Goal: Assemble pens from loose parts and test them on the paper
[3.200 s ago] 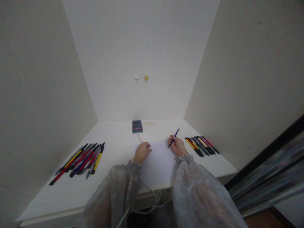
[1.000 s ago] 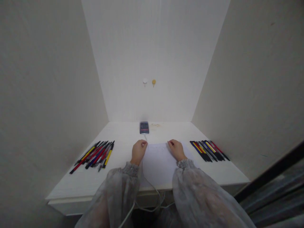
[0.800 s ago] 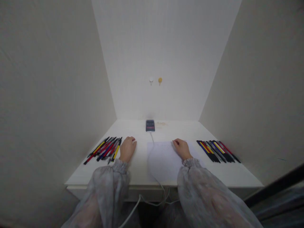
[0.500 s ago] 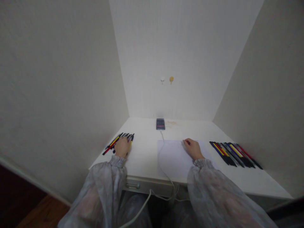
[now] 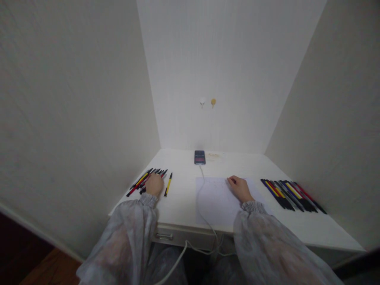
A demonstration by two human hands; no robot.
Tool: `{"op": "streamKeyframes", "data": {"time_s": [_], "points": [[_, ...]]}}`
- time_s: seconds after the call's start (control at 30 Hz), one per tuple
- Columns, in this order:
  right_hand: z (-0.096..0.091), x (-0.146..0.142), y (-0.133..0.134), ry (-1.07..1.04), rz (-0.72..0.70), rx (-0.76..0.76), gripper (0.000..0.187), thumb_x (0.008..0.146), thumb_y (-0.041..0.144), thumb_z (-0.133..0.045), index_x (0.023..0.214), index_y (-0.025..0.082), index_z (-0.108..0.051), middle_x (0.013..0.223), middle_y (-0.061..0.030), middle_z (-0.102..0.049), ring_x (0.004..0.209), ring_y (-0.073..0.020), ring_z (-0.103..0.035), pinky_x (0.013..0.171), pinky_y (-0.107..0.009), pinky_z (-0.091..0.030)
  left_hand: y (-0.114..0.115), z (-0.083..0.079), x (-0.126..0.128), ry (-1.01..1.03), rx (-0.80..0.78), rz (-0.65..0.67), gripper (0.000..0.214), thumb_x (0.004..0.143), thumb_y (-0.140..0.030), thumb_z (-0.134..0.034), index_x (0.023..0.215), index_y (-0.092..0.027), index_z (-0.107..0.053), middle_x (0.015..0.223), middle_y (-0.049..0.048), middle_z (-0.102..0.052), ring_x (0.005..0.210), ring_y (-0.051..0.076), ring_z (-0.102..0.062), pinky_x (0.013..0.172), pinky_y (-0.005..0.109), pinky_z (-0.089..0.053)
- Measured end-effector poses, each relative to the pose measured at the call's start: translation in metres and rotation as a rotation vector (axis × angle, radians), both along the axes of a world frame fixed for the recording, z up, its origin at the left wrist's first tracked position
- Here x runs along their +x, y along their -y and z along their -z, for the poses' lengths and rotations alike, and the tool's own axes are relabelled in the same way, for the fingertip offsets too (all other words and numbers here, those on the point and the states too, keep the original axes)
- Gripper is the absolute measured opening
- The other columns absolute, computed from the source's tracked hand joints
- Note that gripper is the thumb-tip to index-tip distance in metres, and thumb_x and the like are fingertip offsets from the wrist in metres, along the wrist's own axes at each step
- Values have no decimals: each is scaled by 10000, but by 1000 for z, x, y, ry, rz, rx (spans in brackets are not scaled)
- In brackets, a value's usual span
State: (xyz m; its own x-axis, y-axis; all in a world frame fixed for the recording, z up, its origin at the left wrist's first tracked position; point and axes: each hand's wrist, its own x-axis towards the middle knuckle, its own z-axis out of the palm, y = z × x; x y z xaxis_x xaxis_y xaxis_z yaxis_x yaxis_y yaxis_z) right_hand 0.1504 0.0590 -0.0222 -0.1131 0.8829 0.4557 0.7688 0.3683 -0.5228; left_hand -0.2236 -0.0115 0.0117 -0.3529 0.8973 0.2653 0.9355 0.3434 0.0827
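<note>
My left hand (image 5: 154, 185) lies on the near end of the left pile of pens (image 5: 141, 181), which are black, red and yellow. Its fingers curl over the pile and are mostly hidden, so its grip cannot be made out. One yellow-and-black pen (image 5: 168, 184) lies apart, just right of that hand. My right hand (image 5: 240, 188) rests on the white sheet of paper (image 5: 214, 200) with its fingers curled in and nothing in them.
A second row of pens (image 5: 292, 193) lies at the right of the white desk (image 5: 184, 198). A phone (image 5: 200, 157) stands at the back, and its white cable (image 5: 202, 206) runs over the paper and off the front edge. Walls close in on three sides. A drawer handle (image 5: 163, 236) shows below.
My left hand has gone from the paper's left edge to the left pen pile. A yellow-and-black pen now lies apart from the pile. The blue pen has left my right hand.
</note>
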Motion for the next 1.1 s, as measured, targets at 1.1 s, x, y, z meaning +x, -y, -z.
{"op": "streamKeyframes", "data": {"time_s": [1.1], "points": [[-21, -21, 5, -983, -330, -462, 290, 618, 397, -630, 738, 139, -573, 496, 31, -525, 382, -65, -407, 378, -197, -302, -65, 5, 177, 2029, 238, 549, 313, 661, -274, -641, 918, -142, -521, 736, 22, -590, 665, 83, -581, 674, 220, -465]]}}
